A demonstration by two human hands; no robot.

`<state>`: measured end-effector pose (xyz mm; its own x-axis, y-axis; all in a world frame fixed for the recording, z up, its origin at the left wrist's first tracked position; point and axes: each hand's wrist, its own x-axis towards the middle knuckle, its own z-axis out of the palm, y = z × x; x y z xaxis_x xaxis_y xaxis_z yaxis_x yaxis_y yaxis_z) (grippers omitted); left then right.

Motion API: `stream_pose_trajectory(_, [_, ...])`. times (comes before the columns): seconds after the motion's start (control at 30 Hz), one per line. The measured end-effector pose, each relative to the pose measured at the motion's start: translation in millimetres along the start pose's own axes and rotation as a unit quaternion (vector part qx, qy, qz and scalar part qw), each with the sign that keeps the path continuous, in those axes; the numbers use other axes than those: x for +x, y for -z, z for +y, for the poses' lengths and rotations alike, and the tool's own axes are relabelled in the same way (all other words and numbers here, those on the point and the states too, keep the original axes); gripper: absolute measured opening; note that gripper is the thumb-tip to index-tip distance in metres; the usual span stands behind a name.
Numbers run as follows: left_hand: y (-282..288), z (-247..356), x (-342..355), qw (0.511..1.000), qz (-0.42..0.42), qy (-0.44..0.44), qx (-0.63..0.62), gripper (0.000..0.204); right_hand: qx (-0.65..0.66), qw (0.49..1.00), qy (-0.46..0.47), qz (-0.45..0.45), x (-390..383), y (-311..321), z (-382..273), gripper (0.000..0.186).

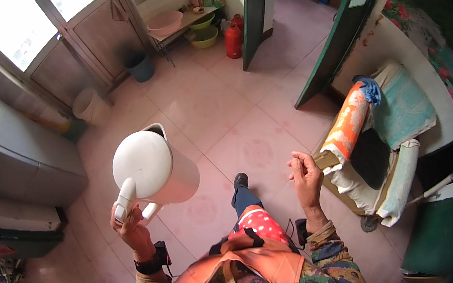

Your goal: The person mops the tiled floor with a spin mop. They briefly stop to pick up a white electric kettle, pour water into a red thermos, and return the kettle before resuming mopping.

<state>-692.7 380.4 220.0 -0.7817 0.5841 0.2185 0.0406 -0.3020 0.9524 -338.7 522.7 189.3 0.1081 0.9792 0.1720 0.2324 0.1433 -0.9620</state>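
My left hand grips the handle of a white kettle, held out at the lower middle over the floor, its lid and spout side turned up toward me. Right of the kettle, my right hand is in the air with its fingers loosely bent and slightly apart, holding nothing. That hand is near the front of an armchair draped in patterned covers, though I see no grip on it. My patterned sleeves and red dotted clothing show along the lower edge.
Pink-tiled floor leads to an open green door. A glazed door, buckets and a pale fridge line the left. A bench with basins and red canisters stand at the back. A green cabinet is at right.
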Motion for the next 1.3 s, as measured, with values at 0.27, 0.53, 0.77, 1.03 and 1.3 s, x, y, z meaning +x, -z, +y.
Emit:
stream_pose_trajectory(0.27, [-127, -56, 170, 0.998, -0.054, -0.005, 0.019, 0.039, 0.026, 1.000, 0.003, 0.011, 228, -102, 27, 0.017])
stream_pose_trajectory(0.53, [-223, -125, 306, 1.000, -0.011, 0.013, 0.023, 0.012, 0.011, 0.999, -0.005, -0.033, 419, -195, 52, 0.016])
stream_pose_trajectory(0.77, [-320, -186, 442, 0.996, -0.069, 0.050, 0.006, 0.023, -0.048, 0.993, -0.102, -0.028, 557, -264, 90, 0.016])
stream_pose_trajectory(1.03, [-444, -226, 568, 0.993, -0.098, 0.039, 0.050, 0.031, -0.048, 0.992, -0.101, -0.067, 685, -336, 128, 0.018])
stream_pose_trajectory(1.3, [-532, -278, 640, 0.995, -0.044, 0.073, 0.053, 0.030, -0.030, 0.979, -0.184, -0.078, 836, -416, 228, 0.012])
